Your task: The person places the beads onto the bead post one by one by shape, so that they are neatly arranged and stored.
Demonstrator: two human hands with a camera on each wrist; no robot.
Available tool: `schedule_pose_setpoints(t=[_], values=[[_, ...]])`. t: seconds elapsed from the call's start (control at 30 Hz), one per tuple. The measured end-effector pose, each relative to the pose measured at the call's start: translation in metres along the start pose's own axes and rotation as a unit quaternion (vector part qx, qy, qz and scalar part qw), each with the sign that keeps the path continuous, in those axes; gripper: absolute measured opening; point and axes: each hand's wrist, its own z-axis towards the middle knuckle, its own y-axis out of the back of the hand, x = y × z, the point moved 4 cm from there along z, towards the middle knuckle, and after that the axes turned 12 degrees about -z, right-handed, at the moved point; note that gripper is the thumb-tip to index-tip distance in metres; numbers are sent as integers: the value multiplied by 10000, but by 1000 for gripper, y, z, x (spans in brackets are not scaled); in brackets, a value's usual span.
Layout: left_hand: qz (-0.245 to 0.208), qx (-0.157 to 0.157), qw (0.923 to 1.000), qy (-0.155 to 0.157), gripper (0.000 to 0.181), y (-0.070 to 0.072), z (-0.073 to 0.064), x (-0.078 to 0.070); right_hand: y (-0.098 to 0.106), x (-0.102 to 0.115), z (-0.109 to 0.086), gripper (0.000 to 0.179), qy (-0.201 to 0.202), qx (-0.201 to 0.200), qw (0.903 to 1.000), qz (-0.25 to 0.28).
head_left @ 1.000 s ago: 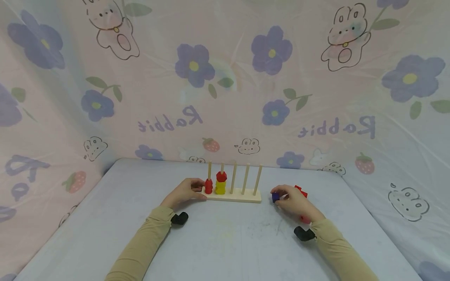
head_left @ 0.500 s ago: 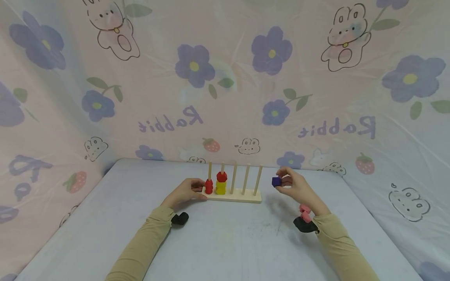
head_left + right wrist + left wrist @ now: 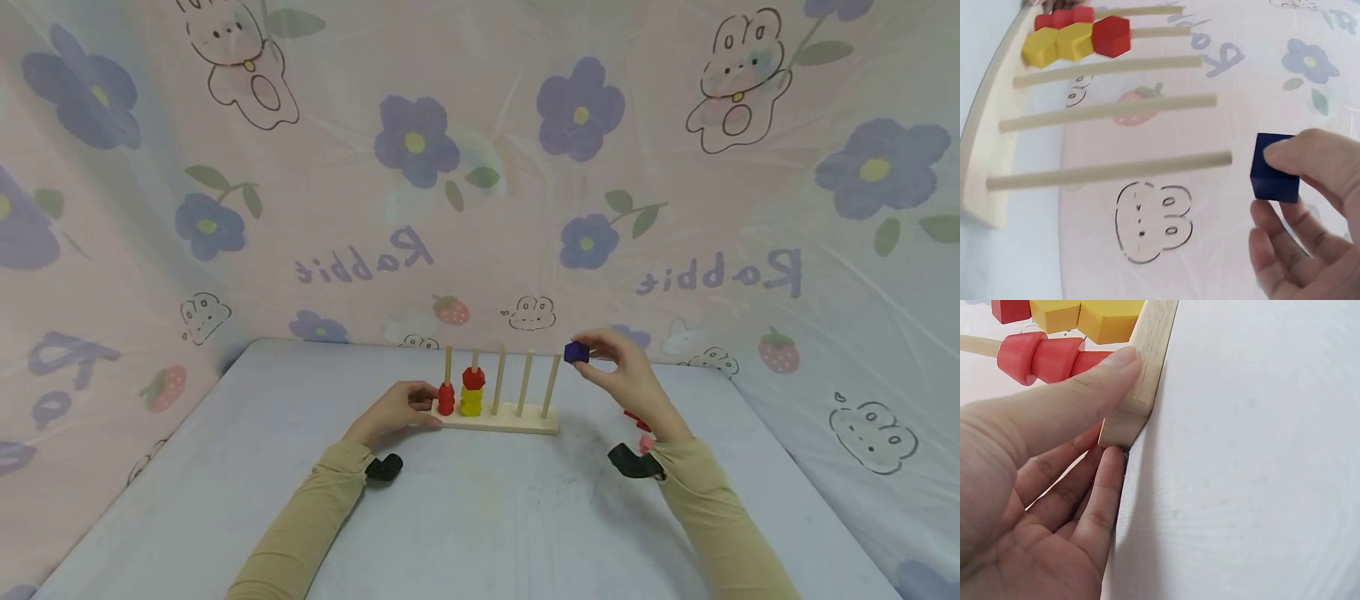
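A wooden peg stand [image 3: 517,423] with several upright pegs lies across the table. My left hand [image 3: 393,408] grips its left end, thumb along the base [image 3: 1147,375] and fingers against the end. Red round beads [image 3: 446,400] sit on the leftmost peg. On the peg beside it, yellow hexagonal beads [image 3: 1057,45] are topped by a red hexagonal bead [image 3: 1112,36]. The other pegs are bare. My right hand [image 3: 628,372] pinches a dark blue block [image 3: 1275,169] between thumb and fingers, raised just off the tip of the rightmost peg [image 3: 1110,170].
Partly behind my right wrist, red pieces [image 3: 634,418] and a pink piece [image 3: 646,443] lie on the white table [image 3: 487,517]. A printed cloth [image 3: 495,192] hangs behind the table. Black wrist cameras jut from both sleeves.
My right hand has lifted the blue block from low over the table, up and then left to the height of the rightmost peg's tip. My left hand keeps its place on the stand.
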Motion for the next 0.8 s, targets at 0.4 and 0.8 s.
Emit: schedule_pose_setpoints(t=[0.4,0.8], values=[[-100,-95,9998,141,52,0,1,0,-13,53,27,37,66,-205,9969,750],[-44,24,10000,20,48,0,-2,-4,-43,77,36,34,167,-94,9942,1061]])
